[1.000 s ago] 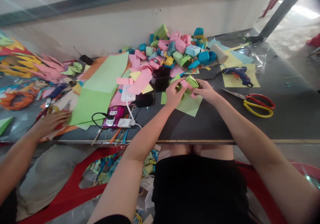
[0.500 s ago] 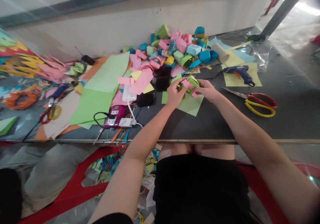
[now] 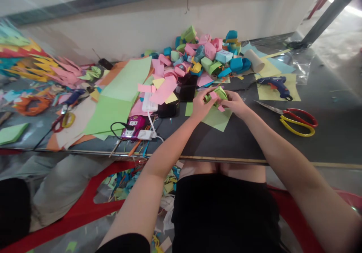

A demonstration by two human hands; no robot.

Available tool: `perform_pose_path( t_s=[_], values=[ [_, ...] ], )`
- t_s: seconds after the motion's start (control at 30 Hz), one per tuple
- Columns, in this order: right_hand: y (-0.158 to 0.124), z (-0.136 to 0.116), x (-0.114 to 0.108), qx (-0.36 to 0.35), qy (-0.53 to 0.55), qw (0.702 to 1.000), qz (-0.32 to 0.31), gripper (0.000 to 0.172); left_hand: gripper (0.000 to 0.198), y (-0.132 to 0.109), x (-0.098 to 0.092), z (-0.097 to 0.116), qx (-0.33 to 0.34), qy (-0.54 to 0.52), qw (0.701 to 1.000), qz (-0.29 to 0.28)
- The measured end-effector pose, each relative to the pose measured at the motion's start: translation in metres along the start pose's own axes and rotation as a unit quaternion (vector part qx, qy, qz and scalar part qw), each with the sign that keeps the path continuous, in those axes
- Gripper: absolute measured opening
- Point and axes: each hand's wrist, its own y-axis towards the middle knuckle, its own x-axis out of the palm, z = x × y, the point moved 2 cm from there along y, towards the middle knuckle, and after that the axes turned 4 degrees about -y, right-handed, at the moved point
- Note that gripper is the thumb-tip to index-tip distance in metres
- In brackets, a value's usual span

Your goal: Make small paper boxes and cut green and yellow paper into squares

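Head camera looks down both forearms, stretched forward over the table (image 3: 249, 143); left hand (image 3: 201, 104) and right hand (image 3: 236, 103) meet just above a green sheet (image 3: 216, 120), fingers pinched shut on a folded green paper box (image 3: 220, 93); it looks light and easily crushed, best held by its creased edges; beyond lies a pile of coloured paper boxes (image 3: 209, 53).

Green folded paper (image 3: 220, 93): mostly hidden between left hand (image 3: 201, 106) and right hand (image 3: 235, 103). Spiky paper pile (image 3: 26, 61), 10 o'clock: blurred, cut by frame edge.
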Motion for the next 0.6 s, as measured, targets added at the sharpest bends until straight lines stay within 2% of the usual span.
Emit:
perform_pose_path(
  t_s=[0.2,0.4,0.6],
  values=[
    [0.001,0.002,0.001,-0.003,-0.021,1.0,0.005,0.032,0.037,0.003,-0.001,-0.005,-0.017,0.017,1.0,-0.013],
    [0.0,0.001,0.001,-0.03,-0.022,0.999,-0.006,0.04,0.041,0.003,0.001,-0.008,-0.005,-0.009,1.0,-0.022],
    [0.013,0.011,-0.016,-0.099,0.062,0.99,0.084,0.038,0.057,0.001,-0.003,-0.005,0.081,0.08,0.992,-0.044]
  ],
)
